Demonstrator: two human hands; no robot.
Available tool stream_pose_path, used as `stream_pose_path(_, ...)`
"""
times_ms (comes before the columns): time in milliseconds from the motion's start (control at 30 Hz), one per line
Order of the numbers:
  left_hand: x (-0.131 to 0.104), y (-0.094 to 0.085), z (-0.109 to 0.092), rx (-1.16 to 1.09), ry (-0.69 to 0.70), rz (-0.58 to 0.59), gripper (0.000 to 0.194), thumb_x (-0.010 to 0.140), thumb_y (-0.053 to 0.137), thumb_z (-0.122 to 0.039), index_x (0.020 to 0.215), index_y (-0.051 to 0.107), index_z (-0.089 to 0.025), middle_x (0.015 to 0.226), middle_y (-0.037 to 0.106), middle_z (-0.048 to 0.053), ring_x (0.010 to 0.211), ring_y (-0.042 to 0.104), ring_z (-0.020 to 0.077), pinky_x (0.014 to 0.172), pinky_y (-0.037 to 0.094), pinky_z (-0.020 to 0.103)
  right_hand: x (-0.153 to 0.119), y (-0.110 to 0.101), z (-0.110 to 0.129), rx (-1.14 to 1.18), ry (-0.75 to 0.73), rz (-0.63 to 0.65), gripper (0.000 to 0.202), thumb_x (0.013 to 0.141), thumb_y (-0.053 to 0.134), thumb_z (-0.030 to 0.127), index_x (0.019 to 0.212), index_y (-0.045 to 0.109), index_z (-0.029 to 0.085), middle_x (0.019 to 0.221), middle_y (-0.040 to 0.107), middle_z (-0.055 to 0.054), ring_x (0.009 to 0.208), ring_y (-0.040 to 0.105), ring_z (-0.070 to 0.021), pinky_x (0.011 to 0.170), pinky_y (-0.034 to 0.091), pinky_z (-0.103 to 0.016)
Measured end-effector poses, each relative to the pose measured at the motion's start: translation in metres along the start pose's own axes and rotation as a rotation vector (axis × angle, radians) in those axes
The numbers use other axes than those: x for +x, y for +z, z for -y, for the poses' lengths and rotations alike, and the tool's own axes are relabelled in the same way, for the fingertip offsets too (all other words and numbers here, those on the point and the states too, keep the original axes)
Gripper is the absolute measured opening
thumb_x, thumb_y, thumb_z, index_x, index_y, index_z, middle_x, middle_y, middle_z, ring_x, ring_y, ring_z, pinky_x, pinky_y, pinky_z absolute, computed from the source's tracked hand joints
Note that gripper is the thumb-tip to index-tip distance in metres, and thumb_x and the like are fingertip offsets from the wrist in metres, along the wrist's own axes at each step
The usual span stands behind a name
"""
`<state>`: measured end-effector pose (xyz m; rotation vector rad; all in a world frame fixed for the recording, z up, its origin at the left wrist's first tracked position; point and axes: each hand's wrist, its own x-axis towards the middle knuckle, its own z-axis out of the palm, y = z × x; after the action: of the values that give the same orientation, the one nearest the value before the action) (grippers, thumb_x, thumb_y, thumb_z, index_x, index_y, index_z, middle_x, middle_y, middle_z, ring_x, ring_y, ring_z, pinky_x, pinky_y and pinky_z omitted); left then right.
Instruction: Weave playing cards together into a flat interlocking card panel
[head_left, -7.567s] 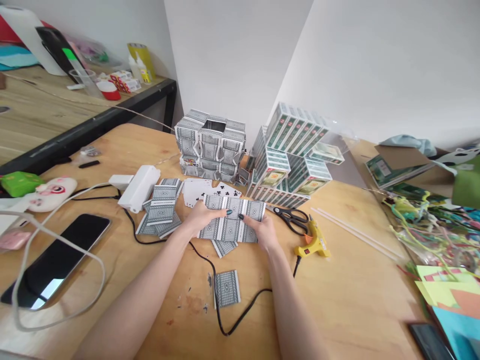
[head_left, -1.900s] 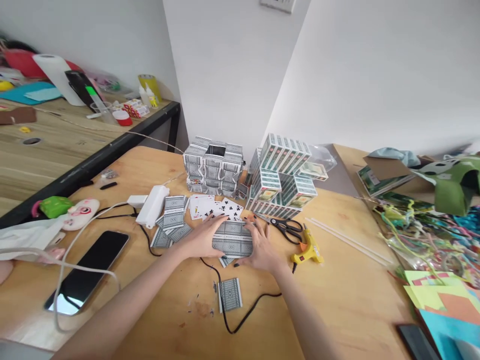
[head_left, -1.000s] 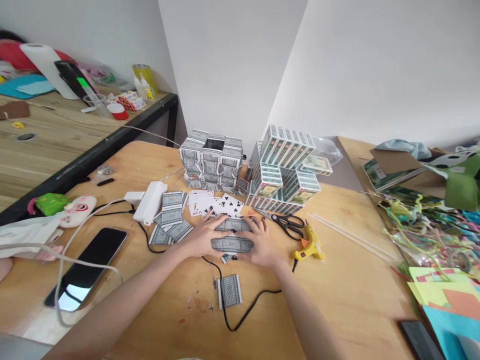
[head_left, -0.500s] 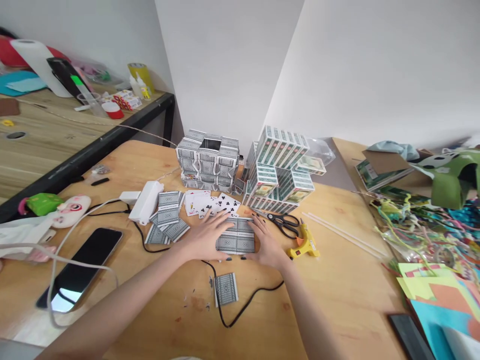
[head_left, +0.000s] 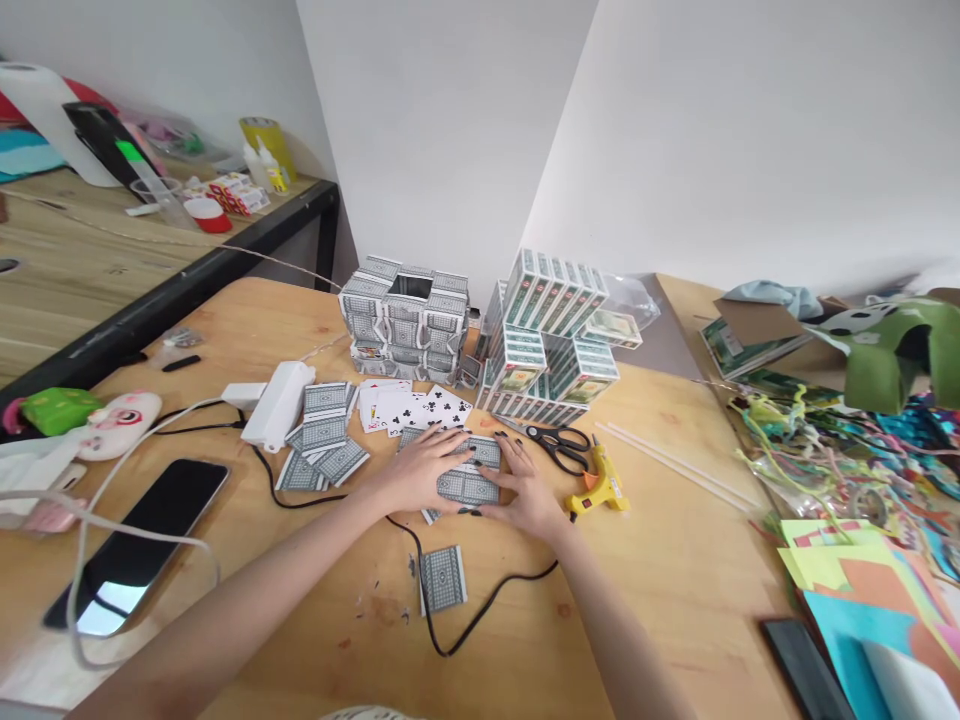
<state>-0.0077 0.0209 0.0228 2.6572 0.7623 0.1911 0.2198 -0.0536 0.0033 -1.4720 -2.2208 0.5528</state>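
Observation:
Grey-backed playing cards (head_left: 469, 486) lie side by side, face down, on the table in front of me. My left hand (head_left: 424, 472) rests over their left part with its fingers stretched out, hiding some of them. On the right edge lies my right hand (head_left: 527, 492), its fingers spread and touching the cards. One more face-down card piece (head_left: 444, 579) sits nearer to me beside a black cable. Just beyond my hands are fanned face-up cards (head_left: 405, 407), and to their left a loose pile of face-down cards (head_left: 326, 432).
Behind stand a structure built of folded cards (head_left: 405, 320) and stacked card boxes (head_left: 555, 300). Scissors (head_left: 559, 446) and a yellow glue gun (head_left: 600, 484) lie right of my hands, near white glue sticks (head_left: 675, 465). A power strip (head_left: 279, 405) and phone (head_left: 139, 545) are left.
My left hand has slid over the cards' left side, where card edges now show past it. My right fingers have moved inward onto the cards. The view has shifted slightly.

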Motion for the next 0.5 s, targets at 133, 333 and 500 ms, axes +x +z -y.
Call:
stream_pose_path(133, 0.0021, 0.001, -0.0002, 0.053, 0.001, 0.011, 0.074, 0.065, 0.061, -0.059, 0.128, 0.048, -0.022, 0.147, 0.027, 0.009, 0.135, 0.022, 0.0282, 0.11, 0.013, 0.042, 0.0009, 0.0024, -0.0019, -0.01, -0.042, -0.041, 0.054, 0.064, 0.072, 0.048, 0.111, 0.064, 0.024, 0.145, 0.028, -0.013, 0.132, 0.027, -0.0333, 0.106, 0.022, -0.054)
stream_pose_path(333, 0.0022, 0.006, 0.0017, 0.076, 0.017, -0.026, 0.073, 0.064, 0.062, -0.057, 0.126, 0.05, -0.021, 0.146, 0.029, 0.01, 0.134, 0.023, 0.0292, 0.11, 0.014, 0.043, 0.0023, 0.0043, -0.0035, -0.02, -0.05, -0.063, 0.052, 0.063, 0.073, 0.048, 0.108, 0.066, 0.023, 0.144, 0.031, -0.014, 0.131, 0.03, -0.0341, 0.106, 0.023, -0.054)
stream_pose_path(500, 0.0034, 0.0084, 0.0018, 0.058, 0.03, -0.044, 0.072, 0.063, 0.064, -0.055, 0.123, 0.053, -0.018, 0.144, 0.032, 0.012, 0.133, 0.025, 0.0299, 0.11, 0.015, 0.043, 0.0034, 0.0042, -0.0037, -0.008, -0.043, -0.06, 0.051, 0.062, 0.074, 0.046, 0.107, 0.067, 0.022, 0.144, 0.031, -0.013, 0.13, 0.03, -0.0349, 0.105, 0.025, -0.053)
